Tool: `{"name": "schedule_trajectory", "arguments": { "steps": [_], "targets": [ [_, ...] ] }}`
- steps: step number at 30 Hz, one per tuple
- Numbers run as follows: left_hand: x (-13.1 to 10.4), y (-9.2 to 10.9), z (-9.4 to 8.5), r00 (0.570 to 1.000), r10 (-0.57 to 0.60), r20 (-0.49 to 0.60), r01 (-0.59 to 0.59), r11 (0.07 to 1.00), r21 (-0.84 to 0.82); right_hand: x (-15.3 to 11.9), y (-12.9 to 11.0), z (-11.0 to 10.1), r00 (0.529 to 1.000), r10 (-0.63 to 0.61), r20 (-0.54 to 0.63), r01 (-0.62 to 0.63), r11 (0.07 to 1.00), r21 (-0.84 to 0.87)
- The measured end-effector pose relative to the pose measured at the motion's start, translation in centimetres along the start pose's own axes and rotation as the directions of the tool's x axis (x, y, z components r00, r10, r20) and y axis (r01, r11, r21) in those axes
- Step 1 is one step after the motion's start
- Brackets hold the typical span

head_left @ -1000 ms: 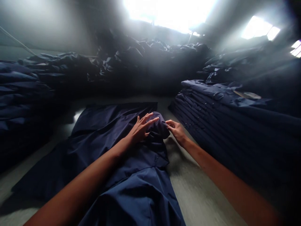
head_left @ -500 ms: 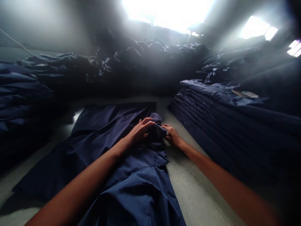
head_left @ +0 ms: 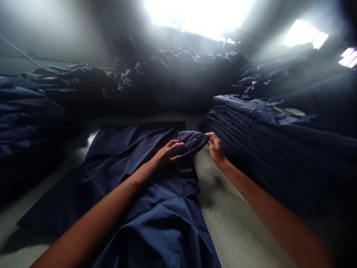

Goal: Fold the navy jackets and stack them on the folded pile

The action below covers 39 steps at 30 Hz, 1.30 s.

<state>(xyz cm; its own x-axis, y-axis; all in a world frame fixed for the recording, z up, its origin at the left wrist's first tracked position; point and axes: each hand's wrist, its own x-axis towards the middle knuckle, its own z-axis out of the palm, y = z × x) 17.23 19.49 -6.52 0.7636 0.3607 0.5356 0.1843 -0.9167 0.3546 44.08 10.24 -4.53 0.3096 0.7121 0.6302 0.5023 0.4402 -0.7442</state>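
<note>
A dark navy garment (head_left: 156, 193) lies spread and wrinkled on a pale surface, running off the bottom of the head view. My left hand (head_left: 167, 152) rests on its right part, with fingers stretched out and the thumb apart. Just to the right, my right hand (head_left: 216, 148) pinches the tip of a loose part of the garment. This part is held out past the garment's right edge, stretched between both hands, and I cannot tell whether it is a sleeve or a pocket.
A tall stack of folded navy garments (head_left: 267, 145) stands along the right, with a small flat pale item (head_left: 290, 111) on it. More dark cloth piles (head_left: 25, 119) rise at the left and across the back. The pale work surface (head_left: 231, 219) shows between garment and stack.
My right hand has moved right and slightly away from me, drawing the bunched part of the garment out into a taut point. My left hand has stayed nearly still.
</note>
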Motion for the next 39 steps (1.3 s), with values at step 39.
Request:
{"name": "schedule_trajectory", "arguments": {
  "steps": [39],
  "targets": [
    [0.2, 0.9, 0.4, 0.995, 0.079, -0.053, -0.066, 0.977, 0.201, 0.1, -1.3, -1.2, 1.0, 0.018, -0.006, -0.019, 0.977, -0.211]
  ]
}}
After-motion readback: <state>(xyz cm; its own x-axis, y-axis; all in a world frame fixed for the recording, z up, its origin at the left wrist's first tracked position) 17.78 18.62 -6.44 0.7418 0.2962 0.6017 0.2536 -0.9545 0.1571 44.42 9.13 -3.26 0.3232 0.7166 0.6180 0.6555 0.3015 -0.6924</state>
